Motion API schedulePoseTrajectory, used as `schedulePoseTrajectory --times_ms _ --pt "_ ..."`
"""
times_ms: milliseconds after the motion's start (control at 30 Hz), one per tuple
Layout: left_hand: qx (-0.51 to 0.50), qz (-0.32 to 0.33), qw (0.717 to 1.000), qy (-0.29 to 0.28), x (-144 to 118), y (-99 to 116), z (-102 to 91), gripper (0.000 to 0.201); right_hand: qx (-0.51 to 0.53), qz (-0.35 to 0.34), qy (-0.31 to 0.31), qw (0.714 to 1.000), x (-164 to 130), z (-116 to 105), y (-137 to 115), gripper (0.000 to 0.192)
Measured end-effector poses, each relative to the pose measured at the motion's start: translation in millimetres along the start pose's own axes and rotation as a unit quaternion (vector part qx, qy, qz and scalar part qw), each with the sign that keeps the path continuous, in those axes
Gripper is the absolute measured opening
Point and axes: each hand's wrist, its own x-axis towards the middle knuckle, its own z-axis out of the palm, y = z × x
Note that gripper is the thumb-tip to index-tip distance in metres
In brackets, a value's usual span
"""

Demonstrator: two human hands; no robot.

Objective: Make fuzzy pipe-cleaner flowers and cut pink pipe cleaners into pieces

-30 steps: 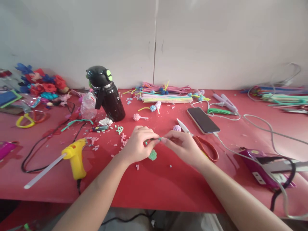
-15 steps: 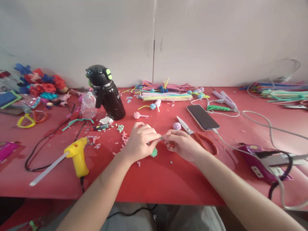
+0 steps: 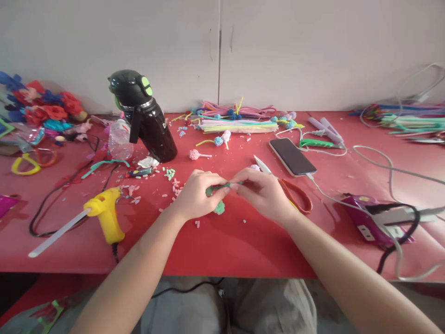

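My left hand (image 3: 196,195) and my right hand (image 3: 262,190) meet over the middle of the red table (image 3: 222,246). Both pinch a short green pipe cleaner (image 3: 218,189) that runs between their fingertips. A small green fuzzy ball (image 3: 219,207) lies on the table just under my left hand. Scissors with red handles (image 3: 292,195) lie right behind my right hand, blades pointing away.
A yellow glue gun (image 3: 102,214) lies at the left front, a black flask (image 3: 144,118) and a clear bottle (image 3: 120,144) behind it. A phone (image 3: 292,157) on a cable, bundles of pipe cleaners (image 3: 239,124), a purple power strip (image 3: 377,218) and paper flowers (image 3: 41,109) surround the work spot.
The camera has tilted, so everything sits higher in the picture. My right hand has closed in on the left and rolled over the green pipe cleaner; both still hold it.
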Motion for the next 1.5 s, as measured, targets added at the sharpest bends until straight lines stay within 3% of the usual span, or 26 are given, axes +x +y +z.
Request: schedulePoseTrajectory --times_ms 167,533,667,767,867,1000,1333,1500 --pt "-0.010 -0.012 1.000 0.019 0.4 -1.0 1.4 0.014 -0.101 -0.051 -0.007 0.994 0.0 -5.9 1.9 0.009" --pt "0.028 0.017 0.998 0.044 0.2 -2.3 5.2 0.012 -0.149 -0.074 0.013 0.986 -0.5 -1.5 3.4 0.008" --pt "0.042 0.027 0.997 0.056 0.4 -1.8 6.3 0.012 -0.116 -0.034 0.022 0.992 -0.5 2.0 0.8 0.016" --pt "0.057 0.026 0.996 0.059 0.5 -1.4 6.3 0.013 -0.048 0.043 0.032 0.997 0.1 5.5 0.2 0.022" --pt "0.071 0.026 0.995 0.058 0.3 -1.5 7.3 0.012 0.027 0.117 0.038 0.992 1.4 8.3 1.7 0.029" --pt "0.096 0.031 0.993 0.054 -0.4 -3.1 11.3 0.016 0.089 0.160 0.039 0.982 1.6 10.0 6.5 0.038" --pt "0.091 0.018 0.993 0.072 1.5 -5.2 8.1 0.014 0.170 0.172 0.003 0.970 0.9 -1.9 5.8 0.035" --pt "0.078 0.007 0.995 0.065 1.4 -5.0 7.1 0.014 0.027 0.113 -0.003 0.993 0.1 -3.6 -2.5 0.026"
